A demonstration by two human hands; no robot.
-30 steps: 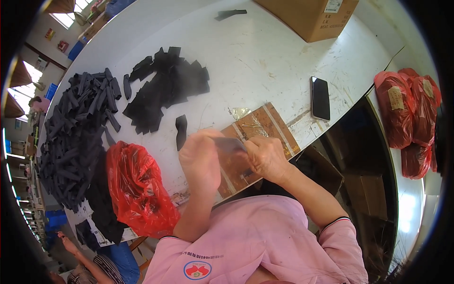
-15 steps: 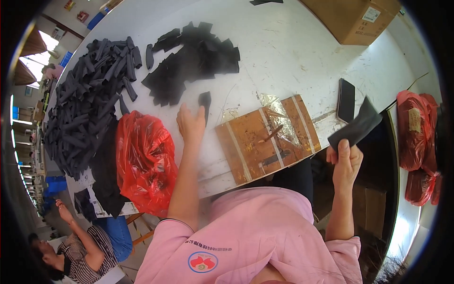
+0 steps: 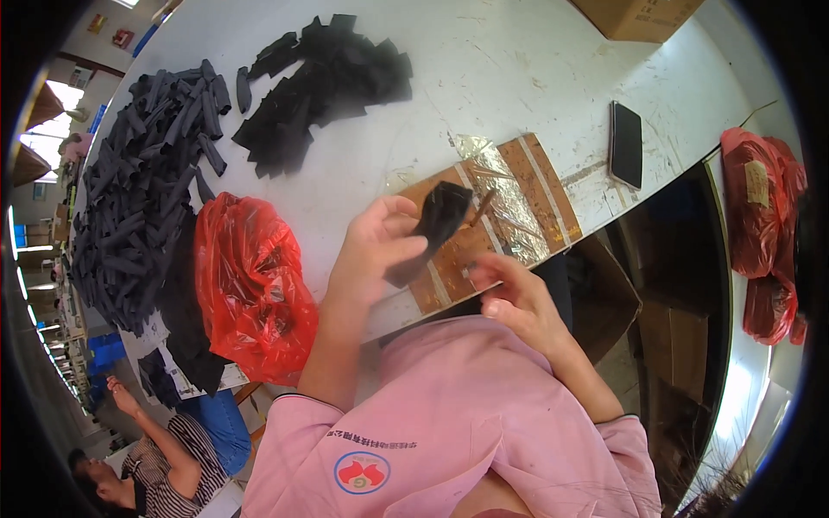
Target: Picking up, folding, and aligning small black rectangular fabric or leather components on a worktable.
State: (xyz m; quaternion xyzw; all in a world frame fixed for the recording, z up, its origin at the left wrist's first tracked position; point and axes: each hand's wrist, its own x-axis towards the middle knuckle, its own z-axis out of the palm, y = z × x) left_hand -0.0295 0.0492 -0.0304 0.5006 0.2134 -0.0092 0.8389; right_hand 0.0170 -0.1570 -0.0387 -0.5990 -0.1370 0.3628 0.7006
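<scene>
Over the left half of a worn wooden board (image 3: 553, 194), my left hand (image 3: 373, 246) grips a black fabric piece (image 3: 445, 214) between thumb and fingers. The piece looks curved and stands up off the board; its lower end is blurred. My right hand (image 3: 522, 302) is at the board's near edge, thumb and fingers apart, with no fabric visible in it. A small dark spot at its fingertips is too blurred to make out. Light strips and shiny clear film (image 3: 509, 207) cover parts of the board, and a thin brown stick (image 3: 484, 205) lies on it.
Rolled dark pieces (image 3: 142, 198) form a big heap at the left, beside flat black pieces (image 3: 332, 86) and a red plastic bag (image 3: 250, 285). A phone (image 3: 625, 145) and a cardboard box (image 3: 635, 17) are right. More red bags (image 3: 760, 207) hang beyond. Another person (image 3: 164, 466) sits lower left.
My right hand has come in from the right to the board, and the black piece it held no longer shows there. My left hand has moved right with a black piece. The view has shifted.
</scene>
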